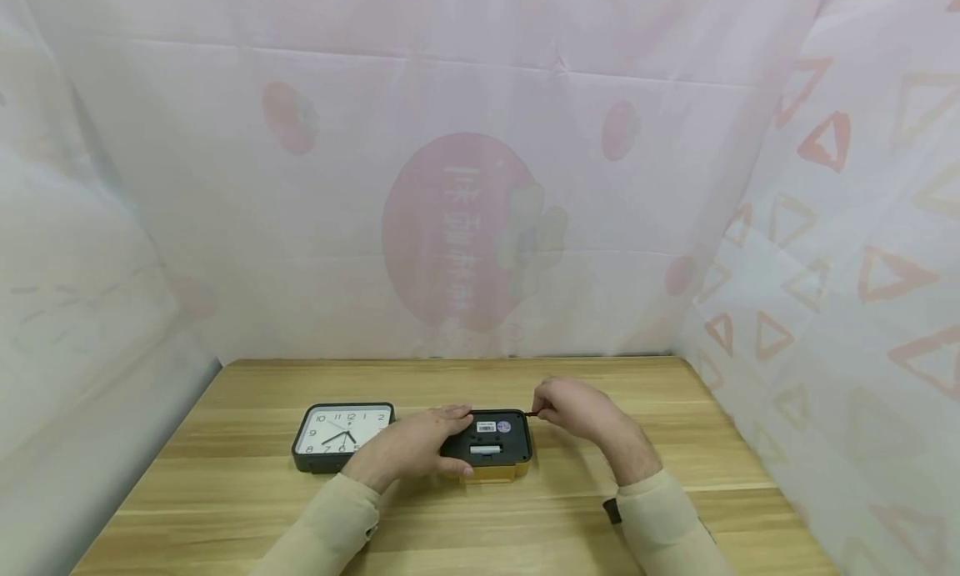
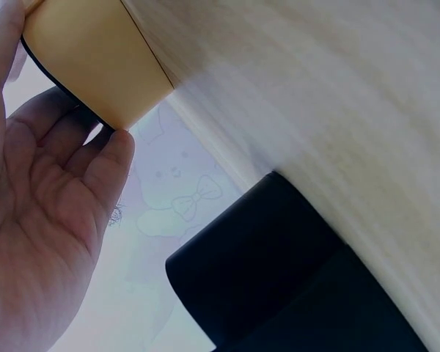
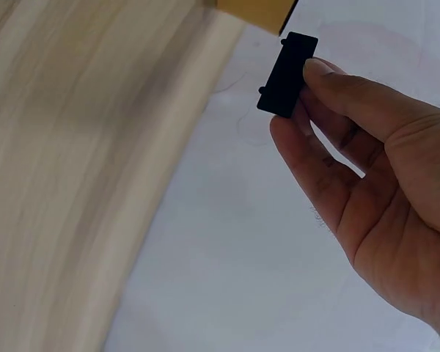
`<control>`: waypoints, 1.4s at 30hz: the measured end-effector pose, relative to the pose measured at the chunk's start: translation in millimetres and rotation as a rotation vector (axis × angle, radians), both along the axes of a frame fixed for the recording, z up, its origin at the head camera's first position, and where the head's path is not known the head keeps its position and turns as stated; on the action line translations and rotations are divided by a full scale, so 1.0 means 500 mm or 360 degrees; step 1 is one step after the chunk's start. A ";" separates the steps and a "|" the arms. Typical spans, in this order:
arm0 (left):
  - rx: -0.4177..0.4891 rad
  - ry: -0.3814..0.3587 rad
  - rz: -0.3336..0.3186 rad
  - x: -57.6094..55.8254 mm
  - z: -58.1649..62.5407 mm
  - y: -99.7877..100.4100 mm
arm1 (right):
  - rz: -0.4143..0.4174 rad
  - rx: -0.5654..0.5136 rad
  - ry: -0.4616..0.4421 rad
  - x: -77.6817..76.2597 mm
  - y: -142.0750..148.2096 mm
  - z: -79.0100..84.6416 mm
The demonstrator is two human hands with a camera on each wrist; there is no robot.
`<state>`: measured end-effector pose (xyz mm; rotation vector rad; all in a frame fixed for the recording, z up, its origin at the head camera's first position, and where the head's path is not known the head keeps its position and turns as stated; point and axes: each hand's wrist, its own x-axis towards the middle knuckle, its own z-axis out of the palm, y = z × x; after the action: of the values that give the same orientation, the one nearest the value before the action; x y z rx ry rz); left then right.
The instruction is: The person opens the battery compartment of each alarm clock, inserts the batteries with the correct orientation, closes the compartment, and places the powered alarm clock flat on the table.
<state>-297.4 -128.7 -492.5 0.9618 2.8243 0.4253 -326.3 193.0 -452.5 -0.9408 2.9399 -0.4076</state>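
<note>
A yellow-sided clock (image 1: 491, 474) lies face down on the table, its black back upward. In that back a silver battery (image 1: 485, 449) sits in an uncovered compartment, below a white label and a round purple sticker. My left hand (image 1: 420, 443) grips this clock by its left end, thumb at the near edge and fingers at the far edge. Just off the clock's far right corner, my right hand (image 1: 573, 405) pinches a small black battery cover (image 3: 287, 75) between thumb and fingers. Two little tabs stick out along one long edge of the cover.
A black-framed clock (image 1: 341, 434) lies face up to the left, partly behind my left hand. The wooden table (image 1: 450, 551) ends at a pale printed cloth (image 1: 337, 309) at the back, with more cloth hanging on both sides.
</note>
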 end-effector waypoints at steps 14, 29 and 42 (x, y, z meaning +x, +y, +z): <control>0.0011 0.0021 -0.0024 -0.003 0.000 0.000 | 0.0119 0.0141 0.0157 0.038 -0.062 0.016; 0.0017 -0.0032 0.0018 -0.006 -0.003 -0.003 | 0.0139 0.0136 0.0256 0.071 -0.131 0.005; 0.0041 -0.0018 -0.0008 -0.008 -0.007 -0.003 | 0.0177 0.0125 0.0219 0.075 -0.156 -0.027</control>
<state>-301.6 -130.1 -496.1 0.9677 2.8124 0.4665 -288.8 114.9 -465.8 -1.1593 2.9790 -0.2297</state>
